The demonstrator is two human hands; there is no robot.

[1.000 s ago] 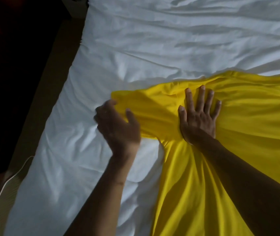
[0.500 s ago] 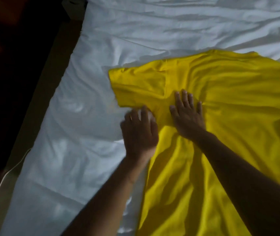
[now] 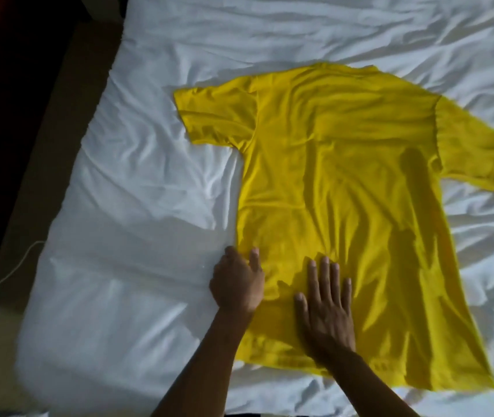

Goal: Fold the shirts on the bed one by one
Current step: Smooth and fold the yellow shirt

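Observation:
A yellow short-sleeved shirt [image 3: 345, 182] lies spread flat on the white bed [image 3: 149, 191], collar toward the far side and hem toward me. My left hand [image 3: 236, 284] is at the shirt's lower left side edge. Its thumb lies on top of the cloth, its fingers are curled at the edge, and it seems to pinch that edge. My right hand [image 3: 326, 299] presses flat on the lower part of the shirt with straight fingers, just right of the left hand.
The bed's left edge [image 3: 68, 206] drops to a dark floor strip, where a thin white cable [image 3: 2, 281] runs. Wrinkled white sheet surrounds the shirt on all sides. No other shirts are in view.
Both hands slid from the left sleeve and armpit down toward the hem. The bunched shirt now lies spread out flat, with both sleeves showing.

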